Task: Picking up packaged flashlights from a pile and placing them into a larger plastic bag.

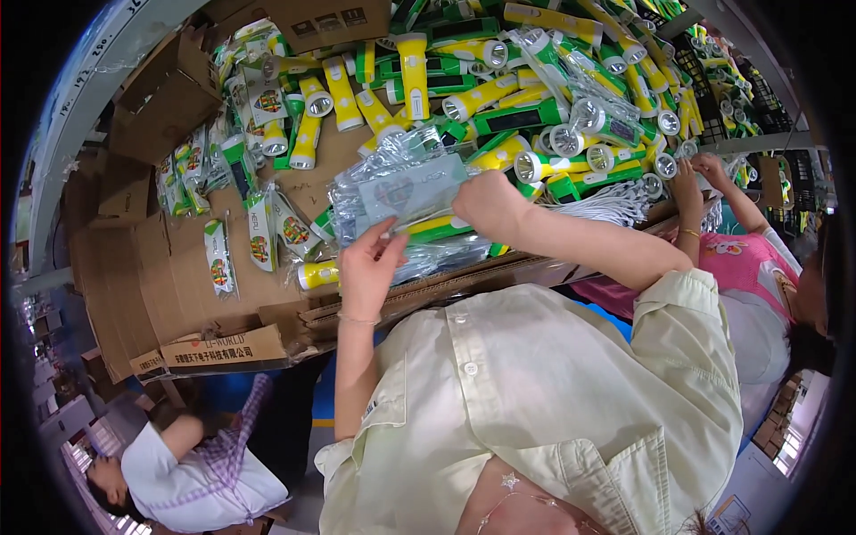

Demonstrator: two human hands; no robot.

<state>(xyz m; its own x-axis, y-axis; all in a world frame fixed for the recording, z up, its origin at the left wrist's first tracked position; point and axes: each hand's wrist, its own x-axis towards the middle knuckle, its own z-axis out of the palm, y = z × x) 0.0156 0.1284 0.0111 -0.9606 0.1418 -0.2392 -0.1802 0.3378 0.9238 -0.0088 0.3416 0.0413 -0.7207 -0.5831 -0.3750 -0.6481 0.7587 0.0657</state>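
Note:
Between my hands is a clear plastic bag (415, 189) with a pale sheen, lying over a heap of similar bags. My left hand (367, 267) pinches its near left edge between thumb and fingers. My right hand (493, 207) is closed at the bag's right end, its fingertips mostly hidden behind the knuckles. Just below the bag, between both hands, lies a green and yellow flashlight (435, 228). Another yellow flashlight (319, 274) rests on the cardboard beside my left wrist.
Loose flashlights (415, 76) pile up across the far side. Bagged flashlights with printed cards (260, 234) lie to the left on cardboard (169, 276). White cables (606, 207) bundle at the right. Cardboard boxes (165, 85) stand far left. Co-workers sit at lower left and right.

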